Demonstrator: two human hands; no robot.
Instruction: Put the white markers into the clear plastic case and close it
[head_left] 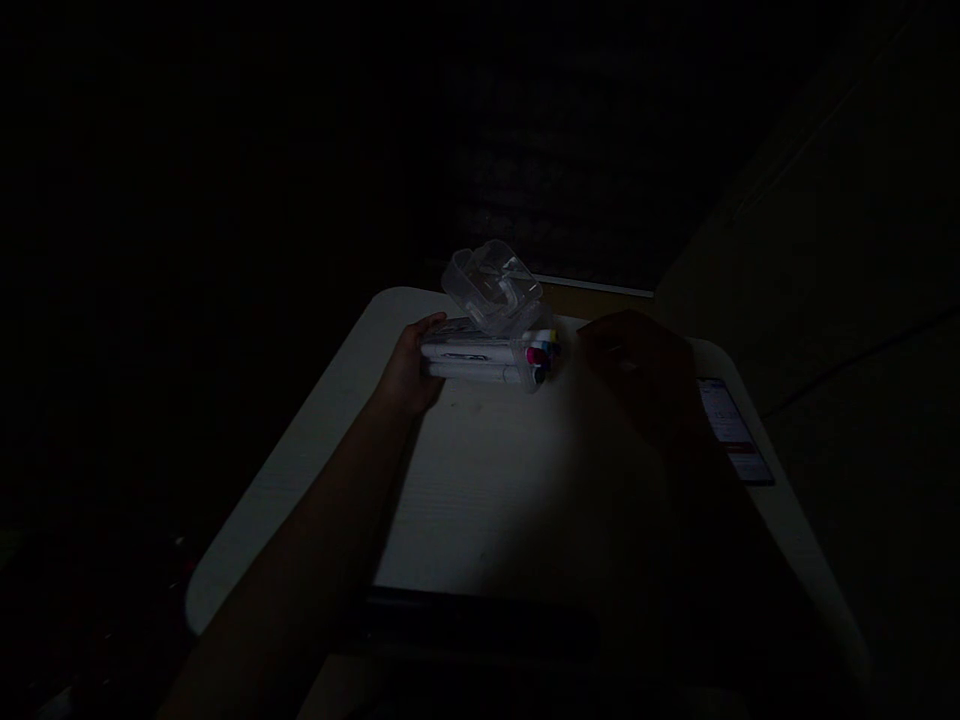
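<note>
Grasping the clear pen case (pixel 471 354) in the left hand (pixel 409 370) by its nine-o'clock end, near the twelve-o'clock edge of the tabletop (pixel 465 490), with long axis nine-to-three and caps (pixel 537 356) facing the nearby right hand (pixel 637 350), too dark to tell if clenched.

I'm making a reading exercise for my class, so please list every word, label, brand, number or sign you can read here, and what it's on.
No text can be read.
Phone: lit screen with lines and a red band, too small and blurred to read.
Pens: dark marks along the side, too dim and blurred to make out.
</note>
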